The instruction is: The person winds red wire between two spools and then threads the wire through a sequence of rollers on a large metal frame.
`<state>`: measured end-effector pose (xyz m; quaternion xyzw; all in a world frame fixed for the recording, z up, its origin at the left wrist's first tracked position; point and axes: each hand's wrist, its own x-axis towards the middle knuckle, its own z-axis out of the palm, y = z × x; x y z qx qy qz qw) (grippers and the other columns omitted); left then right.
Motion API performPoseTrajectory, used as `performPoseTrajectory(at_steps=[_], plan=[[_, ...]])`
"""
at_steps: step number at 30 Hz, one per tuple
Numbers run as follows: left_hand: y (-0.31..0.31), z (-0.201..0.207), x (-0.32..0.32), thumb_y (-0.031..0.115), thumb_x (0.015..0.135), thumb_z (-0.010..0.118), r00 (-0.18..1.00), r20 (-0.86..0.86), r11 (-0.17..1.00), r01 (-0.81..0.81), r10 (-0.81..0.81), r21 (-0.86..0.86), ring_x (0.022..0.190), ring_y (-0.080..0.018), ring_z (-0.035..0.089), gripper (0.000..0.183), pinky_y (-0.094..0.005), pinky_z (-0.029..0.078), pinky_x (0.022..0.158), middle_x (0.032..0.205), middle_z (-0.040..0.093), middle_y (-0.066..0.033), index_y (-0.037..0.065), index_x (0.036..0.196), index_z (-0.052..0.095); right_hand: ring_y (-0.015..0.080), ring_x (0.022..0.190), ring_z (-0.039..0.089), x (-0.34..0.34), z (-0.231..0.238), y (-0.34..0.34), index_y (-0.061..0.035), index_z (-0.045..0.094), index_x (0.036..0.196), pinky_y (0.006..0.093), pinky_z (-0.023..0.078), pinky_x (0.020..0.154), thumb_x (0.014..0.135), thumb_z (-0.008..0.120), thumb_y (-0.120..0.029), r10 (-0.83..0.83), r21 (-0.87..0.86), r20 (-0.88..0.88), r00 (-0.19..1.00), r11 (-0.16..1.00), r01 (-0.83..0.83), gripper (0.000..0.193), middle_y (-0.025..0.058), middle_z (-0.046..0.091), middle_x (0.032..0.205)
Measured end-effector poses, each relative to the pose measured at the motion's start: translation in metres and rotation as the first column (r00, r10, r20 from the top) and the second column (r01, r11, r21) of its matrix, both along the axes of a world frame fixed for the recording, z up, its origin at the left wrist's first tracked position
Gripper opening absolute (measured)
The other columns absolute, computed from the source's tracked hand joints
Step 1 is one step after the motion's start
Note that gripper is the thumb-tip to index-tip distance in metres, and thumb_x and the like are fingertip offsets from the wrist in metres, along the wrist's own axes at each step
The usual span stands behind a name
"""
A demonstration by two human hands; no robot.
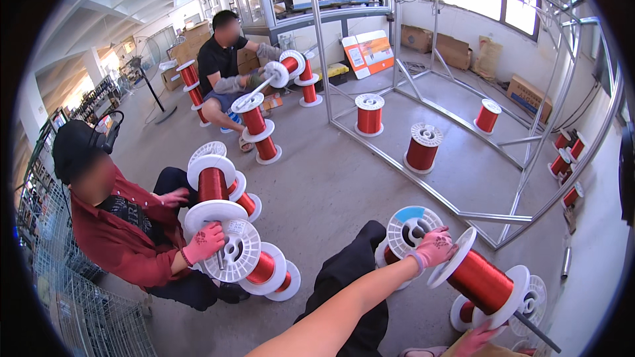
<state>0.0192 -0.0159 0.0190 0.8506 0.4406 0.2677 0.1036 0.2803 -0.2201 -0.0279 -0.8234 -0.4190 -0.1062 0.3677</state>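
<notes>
A large white-flanged spool of red wire (481,282) is tilted in front of me at the lower right. My left hand (435,248), in a pink glove, is closed at its upper left flange. At the lower right flange, my right hand (477,340), also pink-gloved, supports it from below; the lower edge of the picture cuts off part of that hand. A dark grey rod (537,332) sticks out of the spool's lower right end. Behind my left hand stands another spool (411,225) with a blue patch on its top flange.
On the left, a crouching person (126,225) with pink gloves handles stacked spools (213,185). Farther back another person (221,66) holds a spool on a rod. Several spools stand inside a metal tube frame (390,152) at right. A wire cage (92,304) lines the lower left.
</notes>
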Motion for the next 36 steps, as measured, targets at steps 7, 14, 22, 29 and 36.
performPoseTrajectory(at_steps=[7,14,22,29,36], plan=[[0.003,0.006,-0.002,0.032,0.094,0.048,0.997,-0.071,0.999,0.036,-0.034,0.021,0.104,-0.0274,0.062,0.041,-0.0358,0.038,0.108,0.083,0.069,-0.0126,0.004,0.072,0.069,0.0319,0.13,0.047,0.049,0.012,-0.02,0.0021,0.039,0.143,0.0374,0.036,0.107,0.104,0.043,-0.031,0.207,0.225,-0.664,0.719,0.972,-0.072,0.051,0.0219,0.043,0.145],[-0.003,-0.005,0.0,0.032,0.094,0.048,1.0,0.011,1.0,0.011,-0.011,0.025,0.106,-0.0272,0.062,0.04,-0.036,0.038,0.108,0.085,0.07,-0.0115,0.005,0.074,0.07,0.0328,0.133,0.043,0.014,0.016,0.014,0.005,0.038,0.143,0.0375,0.034,0.109,0.104,0.039,-0.033,0.099,0.193,-0.308,0.946,0.98,-0.04,0.054,0.0196,0.043,0.146],[0.005,-0.001,-0.001,0.03,0.096,0.044,0.994,-0.085,0.995,0.078,-0.073,0.058,0.094,-0.0246,0.064,0.044,-0.0354,0.035,0.11,0.078,0.068,-0.0114,0.004,0.07,0.069,0.0323,0.131,0.045,0.044,-0.001,-0.021,0.0037,0.038,0.143,0.0367,0.035,0.109,0.104,0.038,-0.031,0.195,0.34,-0.577,0.793,0.94,0.017,0.052,0.0184,0.044,0.145],[0.001,-0.008,0.0,0.03,0.095,0.048,1.0,-0.025,0.987,-0.005,0.009,0.16,0.1,-0.0227,0.064,0.039,-0.0348,0.039,0.107,0.087,0.071,-0.0102,0.005,0.075,0.07,0.0394,0.133,0.04,-0.024,0.031,-0.009,0.0018,0.039,0.142,0.0398,0.031,0.11,0.102,0.047,-0.028,0.021,-0.125,-0.475,0.88,0.988,-0.091,0.051,0.0224,0.041,0.146],[0.002,-0.005,0.0,0.032,0.095,0.045,0.993,-0.114,0.995,0.049,-0.039,0.091,0.102,-0.0248,0.064,0.044,-0.0367,0.038,0.108,0.084,0.07,-0.013,0.003,0.073,0.07,0.0296,0.135,0.042,0.003,0.038,-0.023,0.0039,0.043,0.14,0.0387,0.033,0.11,0.102,0.045,-0.028,0.209,0.364,-0.624,0.753,0.93,0.044,0.05,0.0206,0.041,0.147]])
